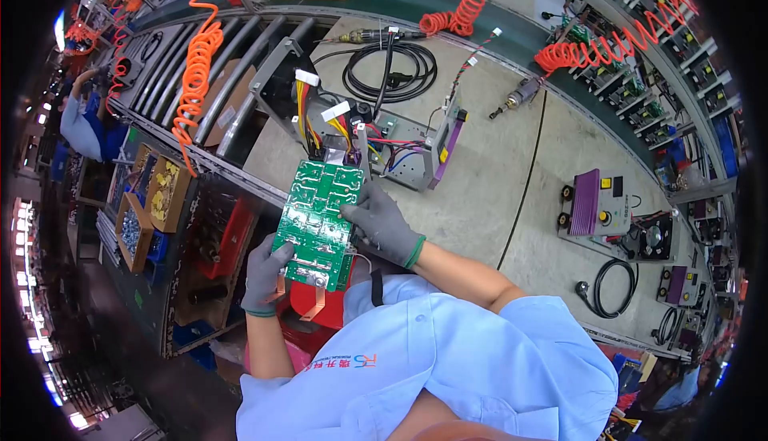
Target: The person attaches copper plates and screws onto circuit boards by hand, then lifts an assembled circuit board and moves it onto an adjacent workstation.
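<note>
A green circuit board (320,213) is held up in front of my body, solder side showing, with copper strips (318,305) hanging from its lower end. My left hand (266,275), in a grey glove, grips the lower left edge with the thumb on top. On the right edge, my right hand (382,223), gloved too, holds the board with its thumb over the face; the other fingers are partly hidden. Just beyond the board stands an open metal chassis (408,165) with a purple side, and wires with white connectors (306,78) rise from it.
A coiled black cable (390,73) and a screwdriver (520,97) on an orange hose lie on the bench. To the right are a purple unit (592,201) and another cable (616,289). Parts boxes (168,193) stand left; a co-worker (80,125) is at far left.
</note>
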Tool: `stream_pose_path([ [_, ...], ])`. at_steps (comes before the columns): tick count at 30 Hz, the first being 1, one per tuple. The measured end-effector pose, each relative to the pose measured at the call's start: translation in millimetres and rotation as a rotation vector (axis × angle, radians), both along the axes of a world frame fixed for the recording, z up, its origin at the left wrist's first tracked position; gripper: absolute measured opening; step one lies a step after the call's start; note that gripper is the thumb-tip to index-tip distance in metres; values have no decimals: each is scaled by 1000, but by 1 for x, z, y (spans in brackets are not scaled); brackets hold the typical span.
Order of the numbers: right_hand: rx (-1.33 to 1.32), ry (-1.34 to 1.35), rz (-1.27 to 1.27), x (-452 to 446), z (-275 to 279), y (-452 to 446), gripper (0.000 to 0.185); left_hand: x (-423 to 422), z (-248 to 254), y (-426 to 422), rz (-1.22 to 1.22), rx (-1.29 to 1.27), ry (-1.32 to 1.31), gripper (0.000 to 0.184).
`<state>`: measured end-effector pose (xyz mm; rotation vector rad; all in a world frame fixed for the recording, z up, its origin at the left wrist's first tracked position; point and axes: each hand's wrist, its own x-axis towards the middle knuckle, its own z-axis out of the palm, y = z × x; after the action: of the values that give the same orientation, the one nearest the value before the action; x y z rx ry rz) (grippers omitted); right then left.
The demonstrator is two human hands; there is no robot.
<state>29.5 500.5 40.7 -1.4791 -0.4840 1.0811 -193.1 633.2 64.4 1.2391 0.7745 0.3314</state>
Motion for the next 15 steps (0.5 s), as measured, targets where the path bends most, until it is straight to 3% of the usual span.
stream_pose_path([
  [7, 20, 21, -88, 22, -4, 18, 32, 40, 8, 28, -14, -4, -20, 39],
  [12, 18, 6, -144, 66, 6, 32, 31, 83, -17, 57, -71, 36, -50, 35],
  [15, -10, 10, -110, 95, -4, 38, 34, 109, -24, 62, -114, 237, 7, 36],
])
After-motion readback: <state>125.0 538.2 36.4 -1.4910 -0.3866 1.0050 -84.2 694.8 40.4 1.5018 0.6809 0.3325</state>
